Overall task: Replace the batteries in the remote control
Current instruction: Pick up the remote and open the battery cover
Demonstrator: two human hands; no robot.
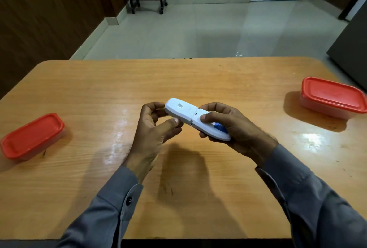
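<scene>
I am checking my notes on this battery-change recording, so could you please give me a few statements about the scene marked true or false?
1. The white remote control is held above the table, back side up. True.
2. Only the right hand touches the remote. False: the left hand grips its far end as well.
3. Both red-lidded containers stand with their lids on. True: one at the left, one at the right.
4. The battery cover has been taken off and lies on the table. False: the cover sits on the remote, under the right thumb.
5. Loose batteries lie on the table. False: none can be seen there.
</scene>
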